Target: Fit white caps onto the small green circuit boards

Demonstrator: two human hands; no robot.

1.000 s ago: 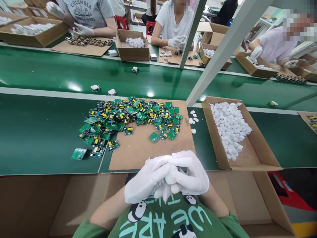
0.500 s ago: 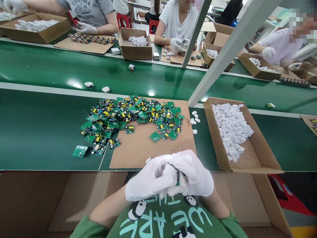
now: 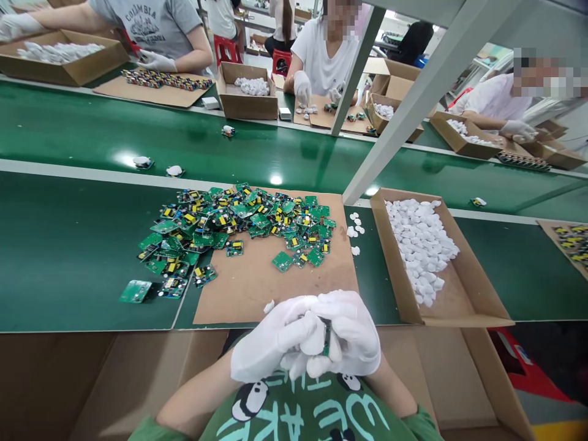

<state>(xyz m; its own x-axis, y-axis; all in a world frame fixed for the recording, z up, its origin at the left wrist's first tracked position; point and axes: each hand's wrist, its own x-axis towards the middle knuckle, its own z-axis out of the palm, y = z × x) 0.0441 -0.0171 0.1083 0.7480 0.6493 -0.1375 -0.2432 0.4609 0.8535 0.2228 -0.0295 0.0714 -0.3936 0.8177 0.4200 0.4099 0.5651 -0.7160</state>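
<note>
Both my hands wear white gloves and meet in front of my chest, at the table's near edge. Between them a small green circuit board (image 3: 327, 340) stands on edge, mostly covered by fingers. My left hand (image 3: 271, 343) is closed against one face of it, and my right hand (image 3: 356, 337) grips it from the other side. Something white lies against the board; whether it is a white piece or a gloved fingertip I cannot tell. Beyond my hands, a heap of circuit boards (image 3: 248, 214) with yellow parts spreads over a cardboard sheet (image 3: 248, 294).
At the right stands a cardboard box (image 3: 478, 288) of white pieces (image 3: 420, 245). A few loose white discs (image 3: 356, 229) lie beside it. Behind the heap runs a green conveyor belt (image 3: 298, 156) carrying small assemblies. A slanted metal post (image 3: 413, 116) rises there; gloved co-workers sit opposite.
My hands stay closed around the board, and more of its edge now shows. Assemblies on the belt have moved left. A co-worker opposite now reaches a hand to loose white pieces. My view shifted slightly.
</note>
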